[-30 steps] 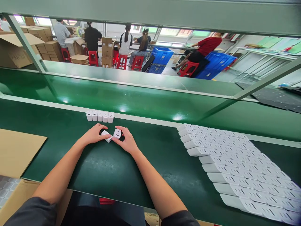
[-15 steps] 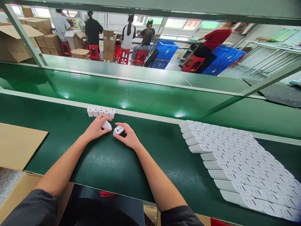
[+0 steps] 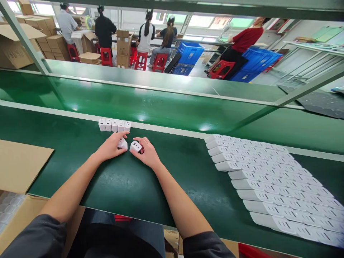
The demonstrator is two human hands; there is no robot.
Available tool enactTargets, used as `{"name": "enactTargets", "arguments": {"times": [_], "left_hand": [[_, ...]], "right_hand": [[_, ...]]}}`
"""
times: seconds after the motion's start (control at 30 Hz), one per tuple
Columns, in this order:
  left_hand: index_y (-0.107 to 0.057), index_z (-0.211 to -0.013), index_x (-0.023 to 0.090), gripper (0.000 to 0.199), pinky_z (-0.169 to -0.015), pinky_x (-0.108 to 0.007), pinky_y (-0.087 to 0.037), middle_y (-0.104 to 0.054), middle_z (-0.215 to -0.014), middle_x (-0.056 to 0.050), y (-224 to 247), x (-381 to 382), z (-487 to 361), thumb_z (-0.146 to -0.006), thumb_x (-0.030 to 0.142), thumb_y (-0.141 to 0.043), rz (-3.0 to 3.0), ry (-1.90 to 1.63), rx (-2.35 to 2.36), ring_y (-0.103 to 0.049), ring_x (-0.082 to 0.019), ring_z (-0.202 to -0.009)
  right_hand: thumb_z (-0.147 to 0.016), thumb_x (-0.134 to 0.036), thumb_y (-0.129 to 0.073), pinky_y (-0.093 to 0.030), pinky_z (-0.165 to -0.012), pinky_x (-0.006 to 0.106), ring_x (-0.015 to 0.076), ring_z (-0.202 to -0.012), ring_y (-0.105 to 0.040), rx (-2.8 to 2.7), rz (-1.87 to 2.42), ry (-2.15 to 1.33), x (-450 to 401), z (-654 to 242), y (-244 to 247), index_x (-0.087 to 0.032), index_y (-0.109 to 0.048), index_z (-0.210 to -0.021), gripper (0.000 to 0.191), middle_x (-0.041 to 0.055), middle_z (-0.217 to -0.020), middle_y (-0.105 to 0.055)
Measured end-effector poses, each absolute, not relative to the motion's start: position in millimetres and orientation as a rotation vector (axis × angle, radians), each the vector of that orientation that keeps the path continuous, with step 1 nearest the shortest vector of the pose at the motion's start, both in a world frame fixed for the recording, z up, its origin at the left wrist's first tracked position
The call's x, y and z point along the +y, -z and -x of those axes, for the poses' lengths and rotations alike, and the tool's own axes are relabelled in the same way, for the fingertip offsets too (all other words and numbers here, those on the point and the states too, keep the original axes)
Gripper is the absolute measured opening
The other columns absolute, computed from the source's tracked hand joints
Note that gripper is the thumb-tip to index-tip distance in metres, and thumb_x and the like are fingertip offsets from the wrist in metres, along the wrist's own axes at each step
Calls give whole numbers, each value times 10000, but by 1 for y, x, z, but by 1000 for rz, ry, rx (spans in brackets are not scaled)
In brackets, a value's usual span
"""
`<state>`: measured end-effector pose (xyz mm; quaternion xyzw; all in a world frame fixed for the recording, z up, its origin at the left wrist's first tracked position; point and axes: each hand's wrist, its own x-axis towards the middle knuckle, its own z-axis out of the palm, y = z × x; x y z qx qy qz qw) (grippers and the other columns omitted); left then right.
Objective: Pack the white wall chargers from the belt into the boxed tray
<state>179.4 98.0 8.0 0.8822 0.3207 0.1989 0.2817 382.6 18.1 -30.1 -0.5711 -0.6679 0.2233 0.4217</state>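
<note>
My left hand (image 3: 111,146) has thumb and fingers closed around a white USB charger block (image 3: 123,144), partly hidden by the fingers, its slotted face showing. Just to the right, my right hand (image 3: 147,152) grips a second white charger (image 3: 135,146) between thumb and fingers, slotted face up. The two blocks are a small gap apart, low over the green bench. Behind my left hand, a short row of similar chargers (image 3: 114,125) stands side by side near the white strip. At the right lies a large slanted array of white chargers (image 3: 274,179), packed in rows.
The green bench (image 3: 129,186) runs across in front of me, with a raised green ledge (image 3: 166,107) behind it. A cardboard sheet (image 3: 24,165) lies at the left edge. Frame posts (image 3: 25,43) rise from the ledge. Several people sit farther off among boxes and blue crates (image 3: 189,53).
The charger in my left hand has turned so its slotted face now shows. The one in my right hand has rotated slightly. Both hands stay in nearly the same place.
</note>
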Motion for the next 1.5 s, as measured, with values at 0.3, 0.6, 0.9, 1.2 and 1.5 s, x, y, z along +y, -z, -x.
{"name": "enactTargets", "arguments": {"times": [0.3, 0.6, 0.9, 1.2, 1.5], "left_hand": [[-391, -1426, 248, 713, -1016, -389, -470, -610, -1250, -72, -14, 91, -181, -772, 212, -673, -2289, -541, 849, -594, -228, -1130], [-390, -1463, 283, 784, -964, -408, -478, -619, -1205, -60, -21, 100, -169, -741, 231, -694, -2254, -369, 773, -550, -245, -1100], [-555, -1322, 272, 652, -951, -403, -463, -633, -1208, -80, -13, 98, -175, -735, 435, -787, -2396, -398, 745, -534, -273, -1117], [-644, -1195, 292, 550, -849, -306, -497, -676, -1074, -22, -15, 106, -169, -718, 535, -771, -2422, -524, 850, -610, -215, -1007], [-375, -1408, 178, 622, -982, -421, -472, -437, -1403, -169, -4, 159, -126, -898, 497, -532, -2155, -1082, 1553, -416, -299, -1300]], "right_hand": [[-811, -308, -664, -551, -663, 314, 82, -628, -510, -1696, 1201, -731, 15, -381, 28, -277, -525, -1266, 477, 20, -1025, -462], [-773, -381, -743, -557, -646, 306, 80, -612, -538, -1629, 1265, -717, 17, -377, 30, -254, -562, -1101, 395, 26, -1072, -539], [-841, -324, -611, -586, -768, 329, 138, -780, -696, -1526, 1095, -1010, 16, -377, 30, -245, -481, -1230, 418, 70, -1135, -581], [-884, -395, -559, -576, -715, 324, 138, -702, -688, -1405, 1233, -838, 27, -383, 41, -215, -562, -1142, 315, 56, -1021, -643], [-871, -450, -581, -571, -727, 366, 201, -905, -619, -1461, 1441, -474, 31, -384, 47, -217, -560, -1265, 457, 115, -1165, -612]]}}
